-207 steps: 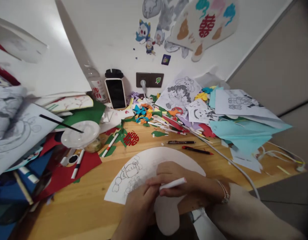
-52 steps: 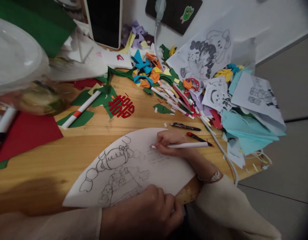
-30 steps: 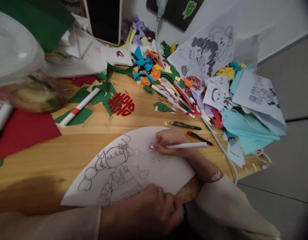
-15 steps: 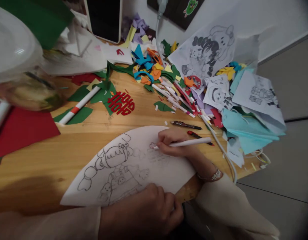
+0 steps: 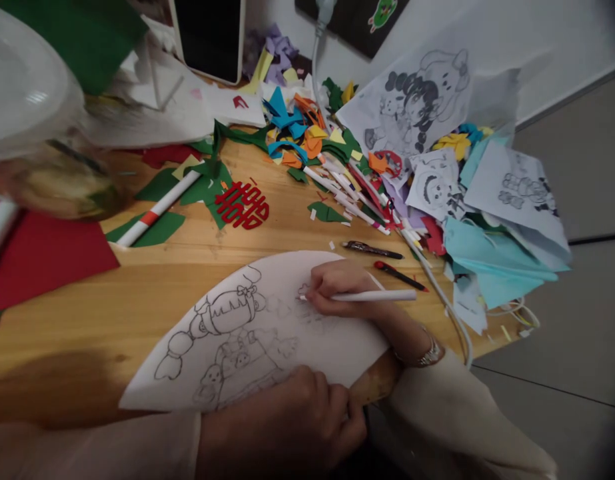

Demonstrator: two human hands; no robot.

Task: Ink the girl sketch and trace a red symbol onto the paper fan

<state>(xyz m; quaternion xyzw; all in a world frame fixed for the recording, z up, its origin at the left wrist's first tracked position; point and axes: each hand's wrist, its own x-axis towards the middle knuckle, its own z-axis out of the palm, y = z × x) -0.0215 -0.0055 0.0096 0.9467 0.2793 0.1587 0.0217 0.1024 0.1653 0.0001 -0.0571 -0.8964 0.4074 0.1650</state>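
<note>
A curved sheet of white paper (image 5: pixel 172 393) with a pencil and ink drawing of a figure with a long braid lies at the table's front edge. My right hand (image 5: pixel 340 287) rests on its right part, closed round a white pen (image 5: pixel 382 295), whose tip is at a small flower shape. Across the lower edge of the sheet lies my left hand (image 5: pixel 292 420), its fingers curled; what they grip, if anything, is hidden. Beyond the sheet are a black pen (image 5: pixel 372 250) and a red and black pen (image 5: pixel 401 276).
Coloured paper scraps (image 5: pixel 287 123) and thin paper rolls are heaped at the back. Drawings and turquoise paper (image 5: pixel 492 260) stand at the right, near a white cable (image 5: pixel 444 300). A red cutout (image 5: pixel 243 205), red paper (image 5: pixel 52 257) and a clear container (image 5: pixel 27 87) are further left.
My right hand has shifted slightly left, and the white pen has tilted, its back end lower and nearer me. My left hand has hardly moved.
</note>
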